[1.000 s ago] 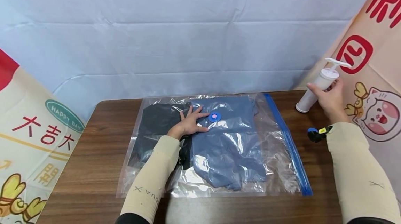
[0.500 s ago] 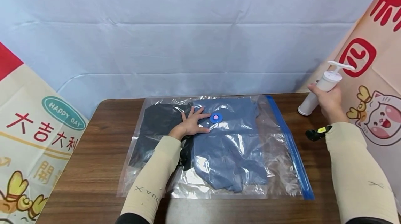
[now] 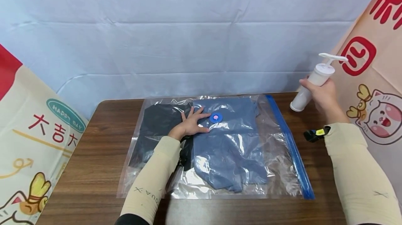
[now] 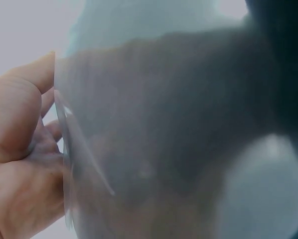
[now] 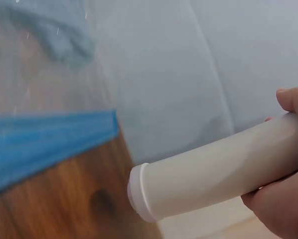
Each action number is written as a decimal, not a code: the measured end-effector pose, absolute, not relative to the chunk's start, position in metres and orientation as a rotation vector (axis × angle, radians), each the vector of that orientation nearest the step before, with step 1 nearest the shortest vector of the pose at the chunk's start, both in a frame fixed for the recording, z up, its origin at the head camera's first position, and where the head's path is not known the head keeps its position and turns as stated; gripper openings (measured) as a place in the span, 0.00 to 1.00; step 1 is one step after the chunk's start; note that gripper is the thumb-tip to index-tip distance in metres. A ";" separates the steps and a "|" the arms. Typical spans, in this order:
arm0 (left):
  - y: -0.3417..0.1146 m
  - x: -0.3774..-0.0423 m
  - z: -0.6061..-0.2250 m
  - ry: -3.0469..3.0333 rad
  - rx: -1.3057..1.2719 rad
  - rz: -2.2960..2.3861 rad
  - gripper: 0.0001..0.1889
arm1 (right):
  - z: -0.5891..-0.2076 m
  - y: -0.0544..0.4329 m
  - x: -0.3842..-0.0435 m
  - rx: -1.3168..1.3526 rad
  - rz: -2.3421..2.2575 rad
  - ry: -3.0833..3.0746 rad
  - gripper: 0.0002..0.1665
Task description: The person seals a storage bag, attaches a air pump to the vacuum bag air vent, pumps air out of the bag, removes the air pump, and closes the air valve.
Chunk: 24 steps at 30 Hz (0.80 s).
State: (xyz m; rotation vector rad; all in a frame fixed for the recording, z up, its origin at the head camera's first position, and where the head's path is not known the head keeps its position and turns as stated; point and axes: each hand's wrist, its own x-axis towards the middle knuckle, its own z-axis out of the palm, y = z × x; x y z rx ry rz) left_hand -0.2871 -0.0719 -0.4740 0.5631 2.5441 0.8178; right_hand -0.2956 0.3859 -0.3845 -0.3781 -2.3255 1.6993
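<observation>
A clear vacuum storage bag point(image 3: 276, 169) lies flat, holding a folded blue garment point(image 3: 226, 148) and a black garment point(image 3: 160, 120). On its upper face sits a round blue valve point(image 3: 215, 117) with a pink centre. My left hand point(image 3: 189, 124) rests on the bag with spread fingers, thumb and forefinger beside the valve. My right hand point(image 3: 323, 95) grips a white hand pump point(image 3: 306, 95) round its barrel. The pump is tilted, T-shaped handle up, its lower end over the table near the back right. In the right wrist view the pump barrel point(image 5: 214, 174) shows its capped end.
A blue zip strip point(image 3: 290, 144) runs along the bag's right edge. The wooden table point(image 3: 81, 169) ends at a pale cloth backdrop point(image 3: 188, 43). Printed banners hang at the left point(image 3: 56, 130) and right point(image 3: 380, 95). Bag plastic point(image 4: 139, 124) covers most of the left wrist view.
My right hand has carried the pump a little left and up from the back right of the table. The left hand stays in place on the bag.
</observation>
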 end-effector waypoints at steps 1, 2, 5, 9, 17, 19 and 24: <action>-0.072 -0.287 -0.474 2.540 0.563 0.823 0.37 | -0.381 0.381 -0.295 -0.346 1.710 -2.319 0.23; -0.072 -0.287 -0.474 2.536 0.563 0.830 0.37 | -0.379 0.376 -0.294 -0.311 1.717 -2.315 0.22; -0.072 -0.288 -0.474 2.525 0.561 0.850 0.37 | -0.372 0.361 -0.294 -0.201 1.746 -2.292 0.18; -0.073 -0.289 -0.474 2.506 0.545 0.883 0.39 | -0.368 0.340 -0.295 -0.044 1.835 -2.240 0.16; -0.072 -0.290 -0.475 2.487 0.540 0.916 0.40 | -0.370 0.292 -0.292 0.128 1.882 -2.300 0.13; -0.072 -0.290 -0.474 2.485 0.537 0.921 0.40 | -0.372 0.280 -0.292 0.165 1.898 -2.331 0.13; -0.074 -0.289 -0.472 2.485 0.532 0.919 0.40 | -0.376 0.250 -0.295 0.228 1.900 -2.386 0.15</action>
